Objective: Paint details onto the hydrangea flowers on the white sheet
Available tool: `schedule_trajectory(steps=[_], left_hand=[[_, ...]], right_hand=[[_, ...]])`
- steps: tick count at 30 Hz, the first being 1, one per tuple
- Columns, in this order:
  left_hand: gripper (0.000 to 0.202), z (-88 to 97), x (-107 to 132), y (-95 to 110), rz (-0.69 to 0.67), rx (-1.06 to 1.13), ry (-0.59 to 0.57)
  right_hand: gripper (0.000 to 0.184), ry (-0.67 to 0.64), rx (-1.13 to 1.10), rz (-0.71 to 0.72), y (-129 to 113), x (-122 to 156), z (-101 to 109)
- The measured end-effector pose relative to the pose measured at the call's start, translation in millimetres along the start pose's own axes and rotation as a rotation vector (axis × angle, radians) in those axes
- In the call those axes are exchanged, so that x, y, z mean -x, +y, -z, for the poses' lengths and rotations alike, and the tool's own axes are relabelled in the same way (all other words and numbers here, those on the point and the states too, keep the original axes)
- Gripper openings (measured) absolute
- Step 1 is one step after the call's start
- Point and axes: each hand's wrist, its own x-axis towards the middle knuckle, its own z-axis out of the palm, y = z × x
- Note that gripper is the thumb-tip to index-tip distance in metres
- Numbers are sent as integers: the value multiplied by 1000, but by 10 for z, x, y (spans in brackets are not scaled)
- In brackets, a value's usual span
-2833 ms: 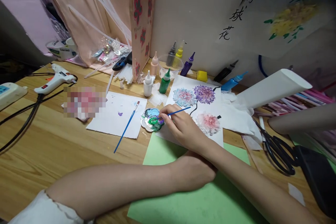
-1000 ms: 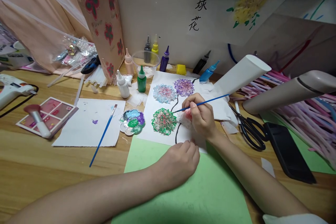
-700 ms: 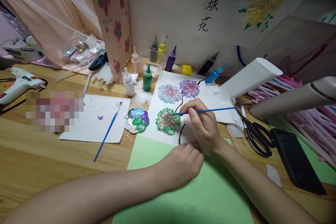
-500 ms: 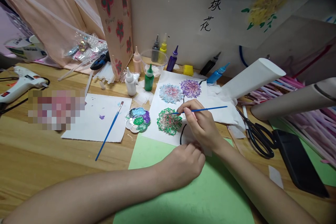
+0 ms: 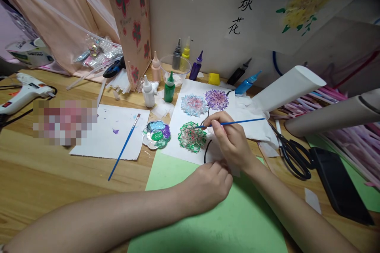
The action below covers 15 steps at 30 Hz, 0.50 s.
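Observation:
My right hand (image 5: 230, 138) pinches a thin blue paintbrush (image 5: 245, 121), its tip at the green-edged paper flower (image 5: 192, 137). That flower sits on a white sheet (image 5: 173, 150) with a light-blue and pink flower (image 5: 193, 104), a purple flower (image 5: 216, 99) and painted black stems. My left hand (image 5: 209, 185) rests closed on the sheet's lower edge, fingers curled under; whatever may be inside is hidden. To the left, a flower-shaped palette (image 5: 147, 139) holds green, blue and purple paint. A second paintbrush (image 5: 124, 146) lies across a paint-spotted paper (image 5: 95, 142).
Several paint bottles (image 5: 169, 89) stand behind the sheet. On the right are black-handled scissors (image 5: 292, 158), a black phone (image 5: 341, 185) and a white paper roll (image 5: 291, 87). A glue gun (image 5: 26, 93) lies far left. Green paper (image 5: 208, 225) is under my arms.
The paintbrush in my right hand has shifted slightly to the right over the green-edged flower. My left hand stays in place. The whole view has drifted a little.

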Motion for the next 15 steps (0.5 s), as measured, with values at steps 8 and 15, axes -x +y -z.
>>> schedule_trajectory(steps=[8, 15], left_hand=[[15, 15, -8, -8, 0, 16, 6], [25, 43, 0, -11, -24, -20, -66]], right_hand=[[23, 64, -63, -10, -54, -5, 21], [16, -217, -14, 181, -344, -226, -242]])
